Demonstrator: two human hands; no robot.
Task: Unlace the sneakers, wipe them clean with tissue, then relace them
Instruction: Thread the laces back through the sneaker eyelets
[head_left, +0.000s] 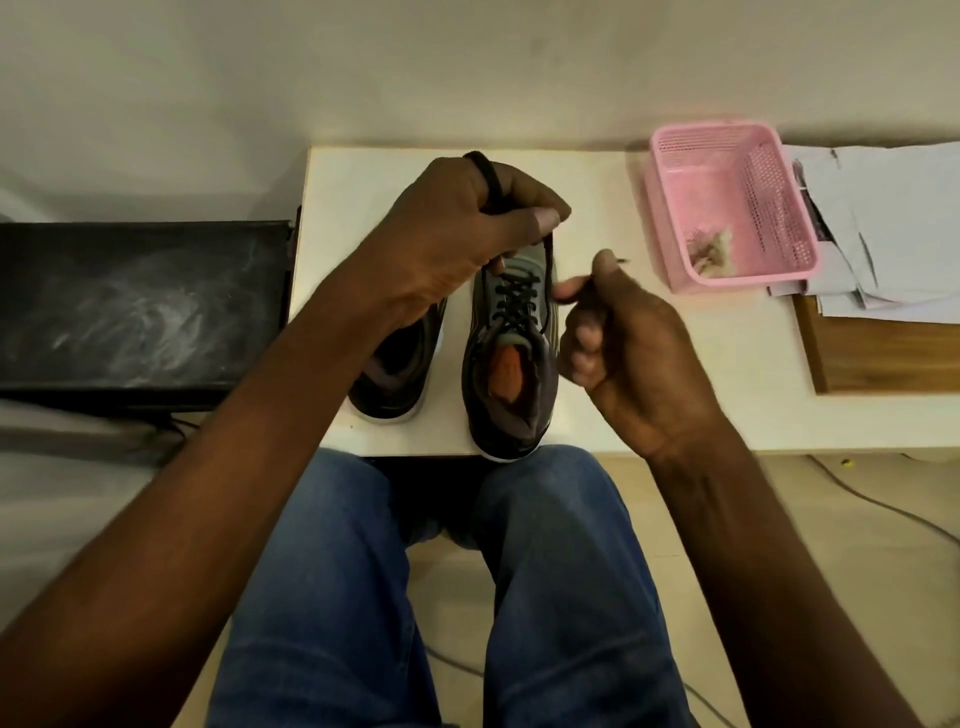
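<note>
- Blue denim jeans (561, 571) on both legs, faded over the thighs.
- Forearms bare; no sleeves in view.
- Left hand (467, 218), right hand (634, 353): no gloves, rings or watch.

Left sneaker (397, 364) toe behind left hand (467, 218); blurred right hand (623, 332).

head view | single wide-angle camera worn on the person's head | faces forward and steeply down | close over the desk (675, 395), which fills mid-frame | knees at bottom centre
</note>
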